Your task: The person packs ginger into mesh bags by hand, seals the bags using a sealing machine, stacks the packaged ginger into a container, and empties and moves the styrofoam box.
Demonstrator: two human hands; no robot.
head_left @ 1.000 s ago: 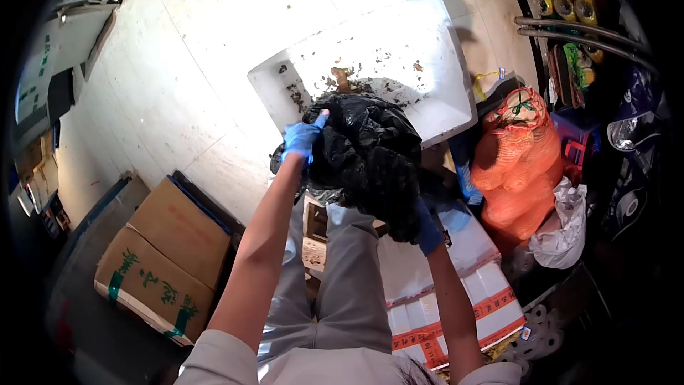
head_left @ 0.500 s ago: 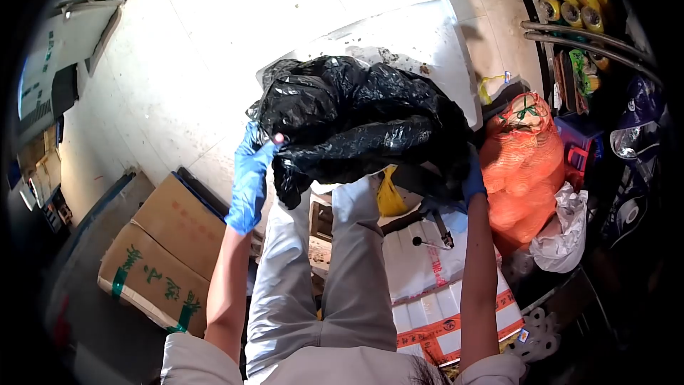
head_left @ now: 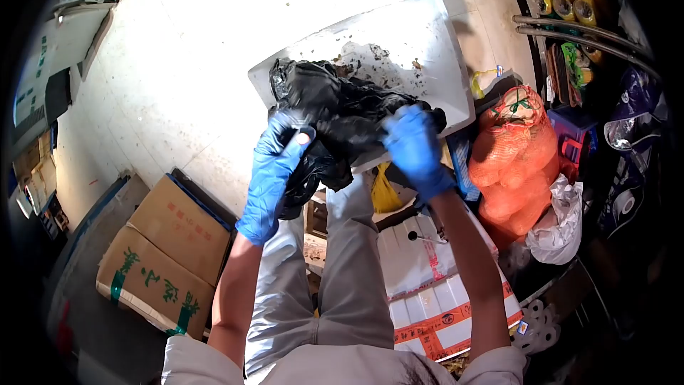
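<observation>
A crumpled black plastic bag (head_left: 320, 103) lies over the near side of a white foam box (head_left: 442, 50), whose inside is dotted with dark and brown scraps. My left hand (head_left: 274, 171), in a blue glove with a bare thumb tip, is closed on the bag's left edge. My right hand (head_left: 415, 148), also blue-gloved, is at the bag's right part; its fingers are smeared by motion, so whether it grips the bag is unclear. One end of the bag hangs down between my hands, above my knees.
At the lower left stands a cardboard box (head_left: 160, 257). On the right are an orange net sack (head_left: 514, 171), a white plastic bag (head_left: 559, 224) and a white box with orange tape (head_left: 449, 314). A yellow bag (head_left: 386, 189) lies by my knee.
The black bag was spread wide between my hands and is now bunched smaller. My right hand has moved left and up, and my left hand slightly right.
</observation>
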